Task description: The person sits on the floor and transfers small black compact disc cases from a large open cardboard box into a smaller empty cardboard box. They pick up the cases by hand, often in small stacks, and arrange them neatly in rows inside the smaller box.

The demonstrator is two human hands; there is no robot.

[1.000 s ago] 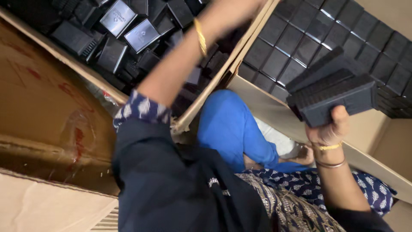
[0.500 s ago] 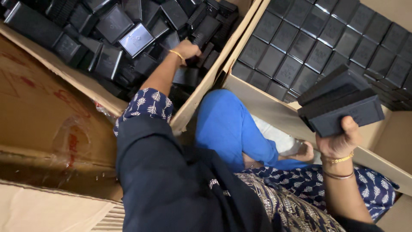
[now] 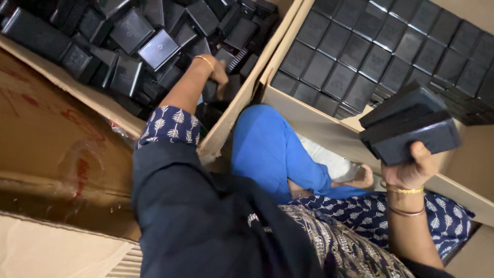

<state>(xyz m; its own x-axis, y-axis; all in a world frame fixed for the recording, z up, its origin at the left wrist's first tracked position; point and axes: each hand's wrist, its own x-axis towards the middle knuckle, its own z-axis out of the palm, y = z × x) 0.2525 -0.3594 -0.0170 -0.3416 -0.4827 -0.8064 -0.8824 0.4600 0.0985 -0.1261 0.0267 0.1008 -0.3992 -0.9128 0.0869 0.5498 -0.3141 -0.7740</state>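
While right hand (image 3: 411,170) grips stack (image 3: 409,123) of black boxes, left hand (image 3: 218,77) reaches into far left carton (image 3: 242,103) of loose boxes (image 3: 154,46); its grasp cannot be told.

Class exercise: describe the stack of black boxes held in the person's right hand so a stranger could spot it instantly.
Find the cardboard carton of neatly packed black boxes on the right. Just in front of it, the right hand grips a small stack of black boxes. Unlike the packed rows, it is lifted clear and fanned askew.
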